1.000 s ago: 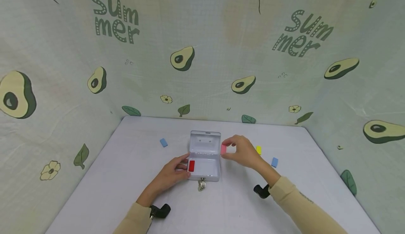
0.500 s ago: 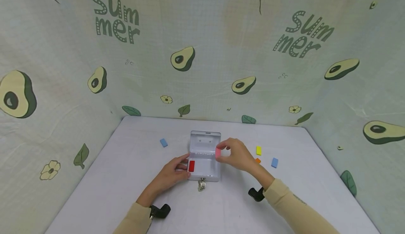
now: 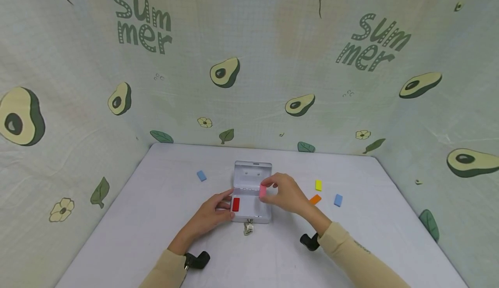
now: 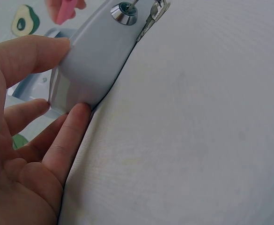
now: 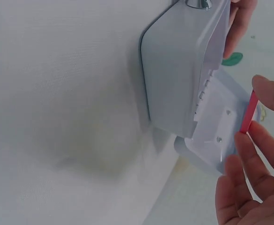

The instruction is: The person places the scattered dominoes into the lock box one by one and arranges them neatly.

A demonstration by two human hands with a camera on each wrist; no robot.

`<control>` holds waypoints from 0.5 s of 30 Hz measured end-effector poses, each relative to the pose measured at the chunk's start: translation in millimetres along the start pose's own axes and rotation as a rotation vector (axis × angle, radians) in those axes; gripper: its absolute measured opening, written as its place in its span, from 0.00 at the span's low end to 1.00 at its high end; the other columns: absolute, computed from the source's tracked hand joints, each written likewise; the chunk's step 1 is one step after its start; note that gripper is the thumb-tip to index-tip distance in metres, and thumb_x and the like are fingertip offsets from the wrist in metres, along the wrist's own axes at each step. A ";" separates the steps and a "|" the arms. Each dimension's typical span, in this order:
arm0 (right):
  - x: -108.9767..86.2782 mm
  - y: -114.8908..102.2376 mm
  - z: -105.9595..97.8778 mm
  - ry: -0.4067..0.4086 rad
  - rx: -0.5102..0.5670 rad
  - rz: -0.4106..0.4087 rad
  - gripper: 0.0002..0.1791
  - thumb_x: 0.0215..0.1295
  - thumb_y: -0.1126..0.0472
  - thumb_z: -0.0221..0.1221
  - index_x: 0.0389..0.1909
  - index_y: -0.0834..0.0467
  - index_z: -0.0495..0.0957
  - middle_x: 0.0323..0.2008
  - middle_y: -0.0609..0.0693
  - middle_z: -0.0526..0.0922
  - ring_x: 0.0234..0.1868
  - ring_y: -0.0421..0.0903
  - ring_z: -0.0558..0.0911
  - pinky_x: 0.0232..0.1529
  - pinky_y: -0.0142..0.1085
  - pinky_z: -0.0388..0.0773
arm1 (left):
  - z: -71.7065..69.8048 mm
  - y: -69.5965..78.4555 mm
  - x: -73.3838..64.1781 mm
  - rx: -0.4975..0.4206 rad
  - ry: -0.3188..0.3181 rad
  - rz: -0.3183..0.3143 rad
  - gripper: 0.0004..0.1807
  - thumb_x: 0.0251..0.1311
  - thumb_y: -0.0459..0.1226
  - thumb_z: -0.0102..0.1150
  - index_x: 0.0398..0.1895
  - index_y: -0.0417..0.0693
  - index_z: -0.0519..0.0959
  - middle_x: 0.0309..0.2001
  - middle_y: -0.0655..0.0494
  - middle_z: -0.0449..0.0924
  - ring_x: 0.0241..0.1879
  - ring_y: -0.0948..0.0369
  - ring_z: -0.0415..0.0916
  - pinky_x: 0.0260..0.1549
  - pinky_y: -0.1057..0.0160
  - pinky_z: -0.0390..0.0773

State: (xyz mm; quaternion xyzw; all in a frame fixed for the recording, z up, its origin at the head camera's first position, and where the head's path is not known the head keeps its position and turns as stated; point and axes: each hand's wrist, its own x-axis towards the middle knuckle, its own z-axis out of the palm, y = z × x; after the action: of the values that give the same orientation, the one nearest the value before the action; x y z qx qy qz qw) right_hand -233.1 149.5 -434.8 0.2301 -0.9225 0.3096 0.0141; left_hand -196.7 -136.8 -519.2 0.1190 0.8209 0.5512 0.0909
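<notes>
A small pale cash box (image 3: 251, 208) lies on the table with its lid (image 3: 252, 173) up. Inside, near its left wall, is a red block (image 3: 236, 204). My left hand (image 3: 213, 211) holds the box's left side; in the left wrist view the thumb is at the top rim and the fingertips touch the outer wall. Above the box's right part, my right hand (image 3: 286, 194) pinches a flat pink block (image 3: 263, 191) between thumb and fingers. That pink block (image 5: 249, 112) is seen edge-on in the right wrist view, apart from the box.
Keys (image 3: 247, 228) hang at the lock on the box's front. To the right lie a yellow block (image 3: 318, 185), an orange block (image 3: 315, 199) partly behind the right hand, and a blue block (image 3: 338, 200). Another blue block (image 3: 201, 175) is at the left. A patterned cloth (image 3: 257, 136) stands behind.
My right hand has carried the pink block leftward and slightly nearer, from beside the box to above its right part. The orange block has come into view. The left hand has stayed put.
</notes>
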 end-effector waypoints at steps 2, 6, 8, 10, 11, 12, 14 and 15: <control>0.7 -0.7 1.8 -0.002 0.000 0.005 0.20 0.58 0.55 0.79 0.51 0.53 0.88 0.45 0.44 0.87 0.49 0.53 0.83 0.47 0.41 0.82 | 0.1 -0.6 0.1 0.002 0.000 0.002 0.41 0.66 0.46 0.72 0.81 0.60 0.67 0.71 0.51 0.73 0.63 0.55 0.77 0.62 0.50 0.82; 1.8 -2.4 4.9 -0.008 -0.001 0.015 0.20 0.58 0.55 0.79 0.51 0.53 0.88 0.45 0.44 0.86 0.50 0.53 0.83 0.47 0.40 0.82 | -0.2 -0.5 -0.1 0.003 -0.005 0.008 0.41 0.66 0.47 0.72 0.81 0.59 0.67 0.71 0.51 0.73 0.63 0.54 0.77 0.62 0.50 0.82; 1.9 -3.8 5.7 -0.010 0.002 0.014 0.20 0.59 0.55 0.79 0.52 0.53 0.88 0.45 0.45 0.86 0.50 0.53 0.83 0.47 0.40 0.82 | -0.5 0.0 -0.5 0.006 -0.007 0.008 0.41 0.66 0.47 0.72 0.81 0.59 0.67 0.71 0.50 0.73 0.63 0.54 0.77 0.62 0.50 0.82; 1.8 -5.3 6.1 -0.013 0.006 0.012 0.21 0.59 0.55 0.79 0.52 0.53 0.88 0.45 0.45 0.86 0.50 0.53 0.83 0.48 0.40 0.82 | -0.7 0.3 -0.8 0.008 -0.007 0.006 0.41 0.67 0.47 0.72 0.81 0.59 0.67 0.71 0.50 0.73 0.63 0.53 0.77 0.63 0.50 0.82; 1.9 -5.5 6.5 -0.013 0.006 0.009 0.21 0.58 0.55 0.79 0.52 0.54 0.88 0.45 0.45 0.86 0.50 0.53 0.83 0.47 0.40 0.82 | -0.7 0.4 -0.9 0.010 -0.006 0.006 0.41 0.67 0.47 0.72 0.81 0.59 0.67 0.71 0.50 0.73 0.63 0.53 0.77 0.63 0.50 0.82; 2.0 -5.9 6.8 -0.013 0.005 0.007 0.20 0.58 0.56 0.79 0.51 0.54 0.88 0.46 0.45 0.87 0.50 0.53 0.83 0.47 0.40 0.82 | -0.7 0.4 -0.9 0.011 -0.006 0.005 0.41 0.67 0.47 0.72 0.81 0.59 0.67 0.71 0.50 0.73 0.64 0.53 0.77 0.63 0.50 0.82; 2.1 -6.4 7.6 -0.014 0.004 0.006 0.20 0.58 0.56 0.79 0.51 0.53 0.88 0.46 0.45 0.87 0.50 0.52 0.83 0.47 0.40 0.82 | -0.4 -0.1 -0.5 0.010 -0.006 0.007 0.41 0.67 0.47 0.72 0.81 0.59 0.67 0.71 0.50 0.73 0.64 0.53 0.77 0.63 0.50 0.81; 2.1 -6.5 8.1 -0.014 0.003 0.005 0.20 0.58 0.56 0.79 0.51 0.53 0.88 0.46 0.45 0.87 0.49 0.51 0.82 0.47 0.40 0.82 | -0.1 -0.3 -0.3 0.008 -0.007 0.006 0.41 0.67 0.47 0.72 0.81 0.59 0.67 0.71 0.51 0.73 0.64 0.54 0.77 0.63 0.50 0.81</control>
State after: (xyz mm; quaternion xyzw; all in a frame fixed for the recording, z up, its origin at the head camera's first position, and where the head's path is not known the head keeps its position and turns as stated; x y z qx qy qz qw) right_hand -231.2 139.3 -437.3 0.2300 -0.9226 0.3096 0.0065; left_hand -196.5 -137.1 -519.5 0.1238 0.8224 0.5477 0.0914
